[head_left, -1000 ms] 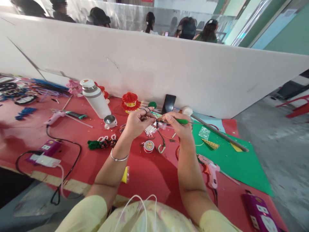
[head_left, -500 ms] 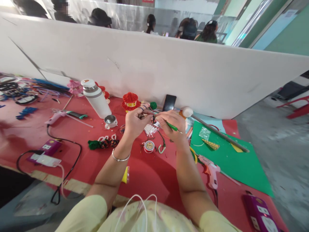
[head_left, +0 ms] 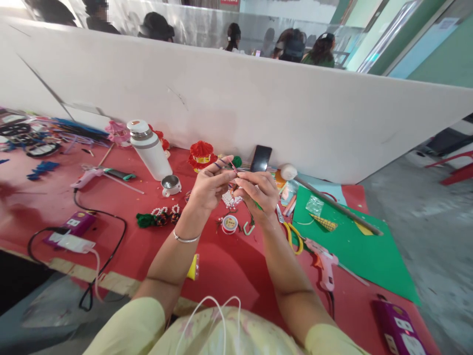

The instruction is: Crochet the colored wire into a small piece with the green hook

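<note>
My left hand [head_left: 210, 190] is closed in a pinch, with a dark strand of yarn looped over its finger. At its fingertips a thin pinkish-red strand [head_left: 233, 166] sticks up, and both hands' fingertips meet there. My right hand [head_left: 260, 191] is closed too; a bit of green handle [head_left: 259, 206], apparently of a slim crochet hook, shows under its fingers. The fingers hide most of the small work between them. Below the hands lie white beads [head_left: 229, 199], a round spool [head_left: 229, 224] and a bent green piece [head_left: 249, 228].
A white thermos [head_left: 151, 153] and its metal cup [head_left: 171, 185] stand left. Yellow-handled scissors [head_left: 293, 239], a pink glue gun [head_left: 325, 266] and a green sheet [head_left: 373, 261] lie right. A phone [head_left: 260, 158] leans on the white partition [head_left: 236, 103]. Cords run across the left side.
My hands have turned and closed together at the fingertips, and the pinkish-red strand now shows upright. The green handle, formerly plain across my right hand, is mostly covered. The view shifted slightly.
</note>
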A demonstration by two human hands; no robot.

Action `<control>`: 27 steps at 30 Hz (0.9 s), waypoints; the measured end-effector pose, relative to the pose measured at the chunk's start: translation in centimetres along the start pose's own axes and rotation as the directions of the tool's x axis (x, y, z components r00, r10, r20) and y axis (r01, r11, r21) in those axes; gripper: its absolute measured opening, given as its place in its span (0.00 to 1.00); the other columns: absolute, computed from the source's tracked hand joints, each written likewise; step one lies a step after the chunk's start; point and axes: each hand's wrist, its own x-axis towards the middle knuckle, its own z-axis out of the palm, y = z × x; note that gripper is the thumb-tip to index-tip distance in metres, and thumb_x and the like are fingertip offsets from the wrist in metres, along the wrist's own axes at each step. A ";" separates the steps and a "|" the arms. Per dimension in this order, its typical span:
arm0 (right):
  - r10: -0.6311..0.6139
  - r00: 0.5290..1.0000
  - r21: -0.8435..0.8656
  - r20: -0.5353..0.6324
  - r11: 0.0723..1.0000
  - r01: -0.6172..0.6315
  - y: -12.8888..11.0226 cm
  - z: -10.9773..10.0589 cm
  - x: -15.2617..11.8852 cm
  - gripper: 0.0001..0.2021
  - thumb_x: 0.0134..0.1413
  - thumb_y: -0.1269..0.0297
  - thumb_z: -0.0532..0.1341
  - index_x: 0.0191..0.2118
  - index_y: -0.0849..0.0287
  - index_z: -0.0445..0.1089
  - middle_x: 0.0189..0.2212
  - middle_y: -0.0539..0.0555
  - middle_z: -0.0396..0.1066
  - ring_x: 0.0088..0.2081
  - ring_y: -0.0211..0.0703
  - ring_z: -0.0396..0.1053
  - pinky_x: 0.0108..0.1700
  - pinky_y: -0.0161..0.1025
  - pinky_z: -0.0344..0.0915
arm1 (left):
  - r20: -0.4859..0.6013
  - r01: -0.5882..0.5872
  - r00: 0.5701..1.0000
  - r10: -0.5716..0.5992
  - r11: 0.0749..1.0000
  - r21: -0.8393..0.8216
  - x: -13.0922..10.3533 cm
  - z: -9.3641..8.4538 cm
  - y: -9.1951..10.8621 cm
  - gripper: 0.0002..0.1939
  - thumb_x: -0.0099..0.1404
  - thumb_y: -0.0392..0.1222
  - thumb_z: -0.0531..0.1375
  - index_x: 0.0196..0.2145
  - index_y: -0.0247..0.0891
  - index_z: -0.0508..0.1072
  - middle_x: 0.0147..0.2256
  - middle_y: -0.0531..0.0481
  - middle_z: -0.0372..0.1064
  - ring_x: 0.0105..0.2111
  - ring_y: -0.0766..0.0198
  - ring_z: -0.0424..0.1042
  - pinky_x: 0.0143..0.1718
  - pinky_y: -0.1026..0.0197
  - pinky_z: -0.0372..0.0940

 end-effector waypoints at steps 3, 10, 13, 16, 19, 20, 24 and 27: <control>-0.011 1.000 -0.015 -0.026 1.000 0.011 0.4 0.2 -0.3 0.15 0.69 0.58 0.69 0.59 0.43 0.78 0.47 0.53 0.86 0.45 0.47 0.83 0.45 0.48 0.80 | 0.000 0.018 1.000 -0.018 0.999 -0.041 0.0 0.1 -0.2 0.23 0.48 0.35 0.81 0.43 0.37 0.85 0.23 0.57 0.75 0.14 0.80 0.50 0.15 0.70 0.43; 0.090 0.994 0.090 0.057 0.991 -0.095 0.5 -0.3 0.0 0.13 0.69 0.59 0.69 0.56 0.43 0.80 0.47 0.52 0.85 0.46 0.48 0.82 0.48 0.50 0.80 | -0.117 -0.213 0.966 0.231 0.966 0.147 -0.3 0.9 -0.9 0.28 0.52 0.35 0.78 0.53 0.38 0.85 0.25 0.55 0.77 0.19 0.74 0.62 0.19 0.68 0.54; 0.134 0.989 0.021 0.055 0.991 -0.135 0.0 -0.1 0.0 0.13 0.67 0.62 0.70 0.55 0.45 0.80 0.46 0.53 0.84 0.46 0.47 0.81 0.49 0.47 0.79 | -0.155 -0.286 0.936 0.316 0.939 0.190 -0.5 1.5 -1.3 0.31 0.51 0.33 0.77 0.55 0.39 0.84 0.26 0.55 0.78 0.23 0.72 0.68 0.24 0.69 0.62; 0.086 0.994 -0.103 -0.063 0.990 -0.092 -0.4 0.7 -0.6 0.17 0.66 0.65 0.72 0.58 0.46 0.79 0.45 0.54 0.83 0.46 0.46 0.80 0.47 0.44 0.78 | -0.120 -0.168 0.977 0.174 0.984 0.061 -0.6 1.7 -1.3 0.32 0.50 0.35 0.77 0.55 0.38 0.84 0.24 0.57 0.75 0.19 0.75 0.62 0.20 0.70 0.57; 0.025 0.992 0.007 -0.121 1.000 -0.024 0.0 1.2 -1.0 0.17 0.67 0.61 0.70 0.60 0.46 0.79 0.45 0.55 0.84 0.46 0.48 0.82 0.46 0.46 0.80 | -0.023 -0.006 1.000 0.005 0.999 -0.039 -0.4 1.1 -0.7 0.28 0.49 0.35 0.79 0.50 0.38 0.85 0.21 0.59 0.70 0.15 0.78 0.52 0.16 0.71 0.47; 0.020 0.993 0.072 -0.114 0.997 -0.012 0.2 1.1 -1.0 0.17 0.68 0.59 0.70 0.60 0.46 0.78 0.45 0.55 0.84 0.47 0.49 0.83 0.46 0.48 0.81 | -0.003 0.024 1.000 -0.024 0.999 -0.044 -0.4 0.8 -0.4 0.26 0.49 0.35 0.79 0.48 0.38 0.85 0.20 0.60 0.68 0.15 0.79 0.49 0.16 0.71 0.45; 0.077 0.997 0.268 -0.005 0.961 -0.073 1.2 -0.1 -0.5 0.16 0.68 0.56 0.69 0.59 0.44 0.80 0.46 0.54 0.86 0.47 0.50 0.85 0.47 0.51 0.83 | 0.041 0.096 0.994 -0.096 0.995 0.006 0.0 -0.4 0.5 0.22 0.48 0.33 0.78 0.43 0.38 0.85 0.20 0.59 0.68 0.14 0.80 0.47 0.15 0.70 0.41; 0.135 0.977 0.328 0.165 0.927 -0.183 1.6 -1.5 0.1 0.14 0.66 0.59 0.71 0.56 0.45 0.82 0.49 0.53 0.86 0.49 0.48 0.84 0.52 0.50 0.82 | 0.002 0.018 1.000 -0.018 0.994 0.104 0.3 -0.9 0.6 0.24 0.46 0.31 0.79 0.43 0.37 0.86 0.22 0.56 0.72 0.15 0.78 0.53 0.16 0.69 0.46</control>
